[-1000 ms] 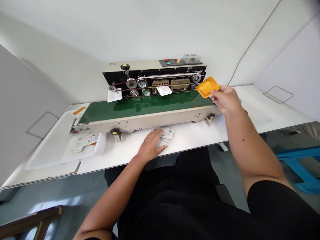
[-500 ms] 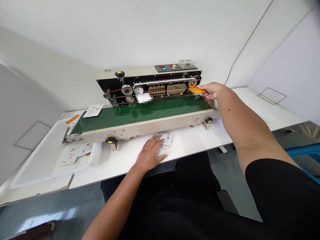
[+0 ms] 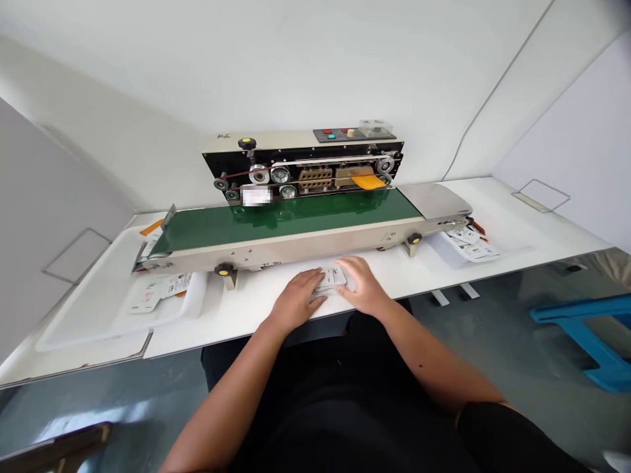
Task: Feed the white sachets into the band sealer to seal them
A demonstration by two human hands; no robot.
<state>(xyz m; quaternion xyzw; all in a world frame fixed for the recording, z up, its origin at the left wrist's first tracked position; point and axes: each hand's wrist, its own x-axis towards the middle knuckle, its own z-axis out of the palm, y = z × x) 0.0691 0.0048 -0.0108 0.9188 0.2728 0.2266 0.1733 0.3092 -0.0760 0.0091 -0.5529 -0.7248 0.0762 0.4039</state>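
A small stack of white printed packets (image 3: 334, 276) lies on the table in front of the sealing machine (image 3: 315, 154). My left hand (image 3: 300, 297) holds the stack's left side, fingers over the top and thumb at the near edge. On the right side my right hand (image 3: 363, 286) grips it with thumb and fingers curved round the edge. An orange packet (image 3: 369, 182) sits in the machine's right part, below the rollers. Further left, another packet, white with a blurred patch (image 3: 255, 196), hangs from the sealing band over the green conveyor belt (image 3: 305, 220).
A white bin (image 3: 192, 305) with several packets stands under the belt's left end. At the right end, beneath a metal plate (image 3: 434, 199), is a second bin (image 3: 476, 259) of packets. A blue stool (image 3: 586, 322) stands on the floor at right.
My right hand has let go of the orange packet and come down to the stack. Both packets in the machine have moved left. The white packet on the belt's left end is gone from it.
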